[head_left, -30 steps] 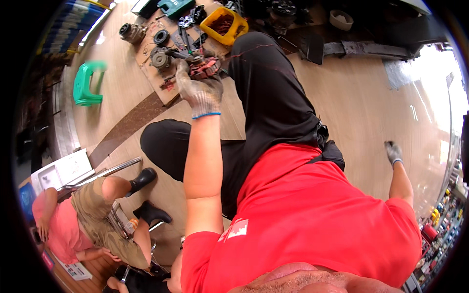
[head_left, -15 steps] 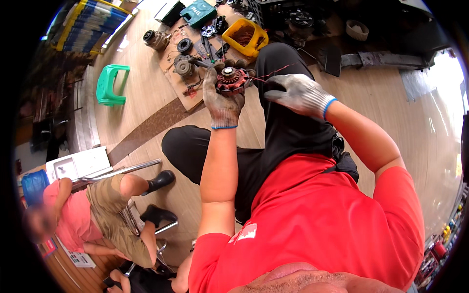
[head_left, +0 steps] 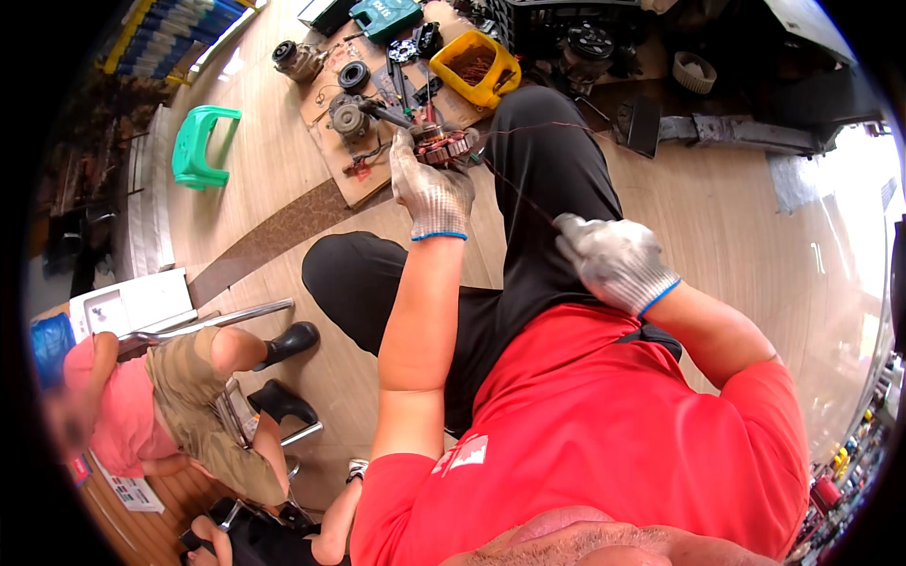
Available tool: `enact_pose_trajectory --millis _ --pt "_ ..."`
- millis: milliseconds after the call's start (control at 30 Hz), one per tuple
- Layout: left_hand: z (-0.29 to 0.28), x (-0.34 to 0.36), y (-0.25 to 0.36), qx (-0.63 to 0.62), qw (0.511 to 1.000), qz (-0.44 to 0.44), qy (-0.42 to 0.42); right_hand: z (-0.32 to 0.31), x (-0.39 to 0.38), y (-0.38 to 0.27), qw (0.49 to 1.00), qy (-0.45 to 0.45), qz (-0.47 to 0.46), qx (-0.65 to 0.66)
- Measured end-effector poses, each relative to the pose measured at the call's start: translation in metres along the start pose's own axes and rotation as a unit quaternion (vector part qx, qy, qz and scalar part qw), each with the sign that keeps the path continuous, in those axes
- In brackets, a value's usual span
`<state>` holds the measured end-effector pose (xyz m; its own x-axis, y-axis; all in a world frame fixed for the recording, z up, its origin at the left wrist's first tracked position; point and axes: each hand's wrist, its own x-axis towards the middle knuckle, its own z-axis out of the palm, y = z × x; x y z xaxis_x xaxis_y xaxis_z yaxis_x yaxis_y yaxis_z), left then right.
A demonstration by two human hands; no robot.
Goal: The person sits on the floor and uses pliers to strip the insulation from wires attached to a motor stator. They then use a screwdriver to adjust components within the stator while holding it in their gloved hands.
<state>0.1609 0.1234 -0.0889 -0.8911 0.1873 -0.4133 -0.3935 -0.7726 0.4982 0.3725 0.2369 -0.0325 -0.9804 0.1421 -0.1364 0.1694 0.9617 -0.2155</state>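
My left hand [head_left: 431, 193], in a grey-white work glove with a blue cuff, grips a round motor core [head_left: 444, 149] with copper-red windings. The core is tilted, with its laminated rim showing. From it a thin dark red wire [head_left: 517, 189] runs down to my right hand [head_left: 613, 259], gloved the same way. The right fingers are closed at the wire's end, above my right thigh. A second loose strand [head_left: 543, 125] curves over my right knee.
Beyond my hands, a cardboard sheet [head_left: 326, 141] carries motor parts, tools and a yellow cut-open container [head_left: 481, 71] of copper scraps. A teal case [head_left: 385, 17] lies behind. Left are a green stool [head_left: 203, 146] and a seated person [head_left: 203, 377]. Black parts [head_left: 637, 123] lie to the right.
My right hand has moved down and right, away from the core, drawing the wire out longer. The core has tilted in my left hand so its rim shows.
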Motion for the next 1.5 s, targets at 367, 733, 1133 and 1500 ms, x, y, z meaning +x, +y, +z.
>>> enact_pose_trajectory --millis 367,733,1133,1500 --pt "0.0 -0.008 0.006 0.111 0.975 -0.095 -0.167 -0.023 0.017 0.104 0.961 0.214 0.119 -0.13" --pt "-0.004 0.012 -0.011 0.18 0.955 0.23 0.052 -0.043 -0.071 0.047 0.998 0.03 0.059 -0.003" --pt "-0.004 0.0 0.002 -0.069 0.996 -0.03 -0.043 0.074 -0.184 0.191 0.946 -0.125 0.284 0.091" --pt "-0.003 -0.018 -0.006 0.034 0.979 0.008 -0.199 -0.062 -0.037 0.111 0.961 0.161 0.025 0.225"
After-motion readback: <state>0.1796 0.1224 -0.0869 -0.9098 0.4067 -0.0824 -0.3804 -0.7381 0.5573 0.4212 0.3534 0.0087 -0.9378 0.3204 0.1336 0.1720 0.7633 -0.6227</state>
